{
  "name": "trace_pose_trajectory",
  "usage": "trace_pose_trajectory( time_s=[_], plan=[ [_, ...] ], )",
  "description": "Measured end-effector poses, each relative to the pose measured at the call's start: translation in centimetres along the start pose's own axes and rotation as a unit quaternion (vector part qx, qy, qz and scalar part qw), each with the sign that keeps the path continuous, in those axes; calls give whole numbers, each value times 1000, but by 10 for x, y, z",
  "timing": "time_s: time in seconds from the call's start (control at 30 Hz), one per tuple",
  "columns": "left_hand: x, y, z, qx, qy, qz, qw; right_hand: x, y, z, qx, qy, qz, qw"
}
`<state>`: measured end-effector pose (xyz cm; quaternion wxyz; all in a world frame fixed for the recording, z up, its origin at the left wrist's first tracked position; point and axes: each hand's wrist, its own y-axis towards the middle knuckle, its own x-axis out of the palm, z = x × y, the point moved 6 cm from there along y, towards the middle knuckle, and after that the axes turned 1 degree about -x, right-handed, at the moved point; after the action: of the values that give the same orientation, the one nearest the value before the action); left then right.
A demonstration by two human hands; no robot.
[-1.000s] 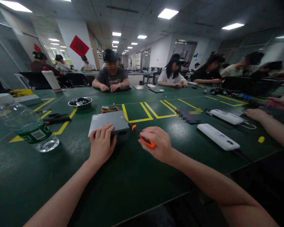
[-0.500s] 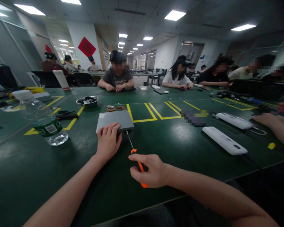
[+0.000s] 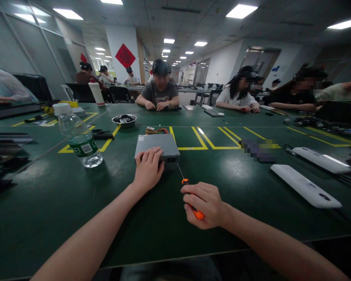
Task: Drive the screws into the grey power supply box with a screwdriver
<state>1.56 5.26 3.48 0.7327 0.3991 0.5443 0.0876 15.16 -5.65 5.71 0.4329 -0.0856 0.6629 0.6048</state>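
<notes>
A flat grey metal box (image 3: 160,143) lies on the green table (image 3: 46,203), with coloured wires (image 3: 155,130) at its far end. My left hand (image 3: 148,169) rests on the box's near left corner, fingers together and pressed down on it. My right hand (image 3: 205,204) is closed round the orange handle of a screwdriver (image 3: 188,193). The thin shaft points up and left, its tip close to the box's near right side.
A water bottle (image 3: 79,136) stands to the left. A metal bowl (image 3: 124,120) and dark tools (image 3: 101,134) lie behind it. White oblong devices (image 3: 305,190) lie to the right. Yellow tape lines (image 3: 204,141) mark the table. Several people sit at the far edge.
My right hand has swung the screwdriver from over the box down in front of it, the tip now aimed at the near side. The view has shifted right; my left hand stays on the box.
</notes>
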Motion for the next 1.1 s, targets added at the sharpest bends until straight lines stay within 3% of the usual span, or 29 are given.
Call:
trace_pose_trajectory(
  time_s=[0.2, 0.83, 0.97, 1.1],
  plan=[
    [0, 1, 1, 2, 3, -3, 1000, 0, -3, 10, 22, -4, 9, 1000],
    [1, -1, 3, 19, 6, -5, 1000, 9, -6, 14, 45, -7, -43, 998],
    [1, -2, 13, 49, 16, -30, 998, 4, -6, 15, 75, -51, -27, 996],
    [1, -5, 24, 83, 30, -56, 994, -7, -8, 12, 30, -138, 8, 990]
  ],
)
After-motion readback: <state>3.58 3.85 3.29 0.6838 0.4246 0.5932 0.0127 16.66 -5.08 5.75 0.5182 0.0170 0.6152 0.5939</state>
